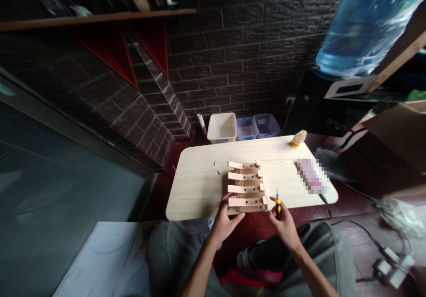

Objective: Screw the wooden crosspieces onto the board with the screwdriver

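A small slatted wooden rack (246,189) sits on the light wooden table (196,190), near its front edge. It has several pale crosswise slats, each with dark screw holes or screw heads, and small blocks at their right ends. My left hand (224,224) grips the rack's near left corner, thumb along the front and fingers at the side. A yellow and black screwdriver (278,209) points away from me in my right hand (284,227), just right of the rack. Two small dark screws, a farther screw (214,163) and a nearer screw (218,172), lie left of the rack.
A clear container with yellow parts (298,138) stands at the table's far right corner. A blurred-out pinkish object (311,175) lies on the right side, a cable by it. Behind the table are a white bin (222,127) and two bluish bins (246,128) against the brick wall.
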Motion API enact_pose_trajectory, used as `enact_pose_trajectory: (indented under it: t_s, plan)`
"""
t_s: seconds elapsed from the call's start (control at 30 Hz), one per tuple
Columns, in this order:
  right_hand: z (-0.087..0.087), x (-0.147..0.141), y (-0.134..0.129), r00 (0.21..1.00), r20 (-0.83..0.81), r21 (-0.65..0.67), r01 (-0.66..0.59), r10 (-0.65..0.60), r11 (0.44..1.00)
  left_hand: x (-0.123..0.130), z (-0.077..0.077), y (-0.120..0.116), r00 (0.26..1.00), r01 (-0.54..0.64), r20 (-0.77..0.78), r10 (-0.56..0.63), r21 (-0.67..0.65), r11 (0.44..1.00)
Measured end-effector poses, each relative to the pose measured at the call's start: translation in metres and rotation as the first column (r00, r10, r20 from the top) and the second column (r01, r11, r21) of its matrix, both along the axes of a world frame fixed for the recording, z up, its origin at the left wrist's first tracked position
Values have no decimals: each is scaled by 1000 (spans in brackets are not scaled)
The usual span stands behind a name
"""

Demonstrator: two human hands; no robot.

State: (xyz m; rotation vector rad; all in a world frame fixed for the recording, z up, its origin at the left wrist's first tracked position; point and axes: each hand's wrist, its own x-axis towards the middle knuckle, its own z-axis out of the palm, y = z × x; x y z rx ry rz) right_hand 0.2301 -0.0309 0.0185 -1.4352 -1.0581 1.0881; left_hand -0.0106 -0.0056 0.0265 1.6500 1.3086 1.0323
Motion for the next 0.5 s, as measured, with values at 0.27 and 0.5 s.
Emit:
enact_pose_trajectory:
  t_s: [0.27,0.5]
  plan:
    - [2,26,-7,991,12,-24,134,-134,991,-62,-8,56,996,-78,-54,75,-62,995]
    - [17,27,6,977,-122,-92,166,-176,982,-75,0,165,838,-270,-515,178,-108,957]
